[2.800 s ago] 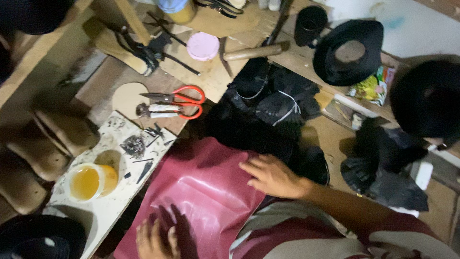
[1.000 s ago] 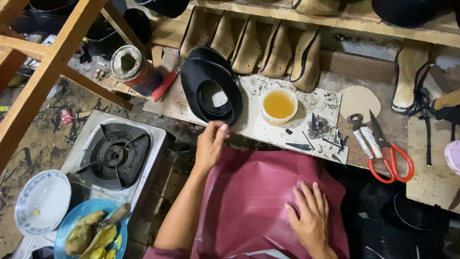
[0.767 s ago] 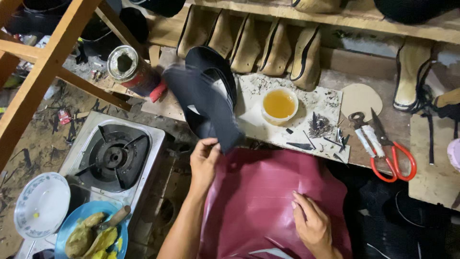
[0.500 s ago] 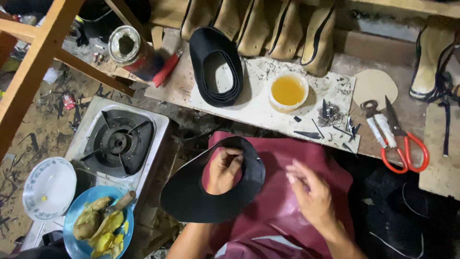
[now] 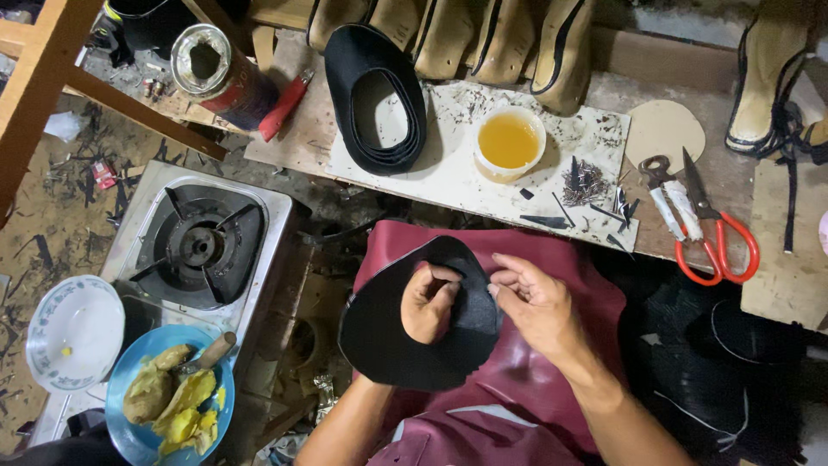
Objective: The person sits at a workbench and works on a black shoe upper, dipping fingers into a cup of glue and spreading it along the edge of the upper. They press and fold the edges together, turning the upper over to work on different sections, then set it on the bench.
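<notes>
1. Lying across the lap, a maroon glossy leather apron (image 5: 552,380) is seen nearest the camera, and the black curved shoe-upper piece (image 5: 388,336) is held just above it.
2. The black piece is gripped by the left hand (image 5: 429,302), whose fingers are curled through its oval opening and closed on the inner edge.
3. The right hand (image 5: 539,302) is set against the piece's right edge – the edge appears to be pinched between thumb and fingertips, though the exact contact is hard to make out.
4. To the left, on the floor, a blue plate of yellow cooked food (image 5: 168,401) and a white patterned bowl (image 5: 73,332) are found beside a single-burner metal gas stove (image 5: 203,246).
5. Beyond the hands, a white speckled board (image 5: 483,177) is laid on the wooden workbench (image 5: 293,129); a stack of black curved upper pieces (image 5: 375,95) and a small white cup of yellow glue (image 5: 509,142) are borne on it, with a heap of small dark nails (image 5: 586,181) nearby.
6. To the right of the board, red-handled scissors (image 5: 716,229) are seen – well apart from both hands.
7. Farthest off, an open metal can (image 5: 216,73) and a row of tan shoe lasts (image 5: 492,39) are ranged along the back.
</notes>
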A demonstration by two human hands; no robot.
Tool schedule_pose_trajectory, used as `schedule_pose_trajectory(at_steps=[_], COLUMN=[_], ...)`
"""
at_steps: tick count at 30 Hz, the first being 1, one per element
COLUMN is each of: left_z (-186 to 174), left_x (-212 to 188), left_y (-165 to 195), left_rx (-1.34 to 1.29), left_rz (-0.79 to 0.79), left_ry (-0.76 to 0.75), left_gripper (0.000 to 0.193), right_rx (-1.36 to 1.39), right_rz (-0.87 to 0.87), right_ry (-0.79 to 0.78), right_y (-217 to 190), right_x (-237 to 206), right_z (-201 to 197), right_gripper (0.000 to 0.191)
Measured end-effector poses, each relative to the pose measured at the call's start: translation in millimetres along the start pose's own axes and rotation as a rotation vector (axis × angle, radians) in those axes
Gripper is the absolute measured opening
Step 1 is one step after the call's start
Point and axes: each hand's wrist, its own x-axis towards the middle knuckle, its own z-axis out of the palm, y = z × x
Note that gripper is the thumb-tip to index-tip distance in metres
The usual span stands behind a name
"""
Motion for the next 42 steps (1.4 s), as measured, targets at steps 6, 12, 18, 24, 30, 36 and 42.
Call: schedule_pose_trajectory(at_steps=[6,12,18,24,30,36,42], left_z=[1,-2,11,6,8,7,-6], left_x=[0,-9,-1,-1,0,-3,-1], left_y=[7,36,50,42,49,49,30], left_rx=[-0.015,0.13,-0.075,0.094,0.3,0.139,-0.094], left_rz=[-0.021,-0.208,-0.263,-0.23,-0.107,0.103,-0.089], left_ry=[0.005,-0.229,-0.336,-0.267,-0.299,-0.422,-0.506], left_gripper=[0.01,0.019,0.036,0.03,0.03,0.03,0.03], right_rx=[-0.137,0.009,0.086,-0.215,-0.343,0.406,0.539], right_rz=[-0.01,-0.088,-0.14,-0.271,-0.205,0.02,0.048], right_ry=[0.054,-0.032,-0.173,-0.1,-0.029,-0.317,-0.306], right_y=[4,21,16,-10,12,35,24], right_x=[-4,-9,-14,-20,-19,-7,-11], right_z=[-9,3,16,13,13,2,-10], right_gripper=[0.045,0.041,0.041,0.048,0.046,0.061,0.056])
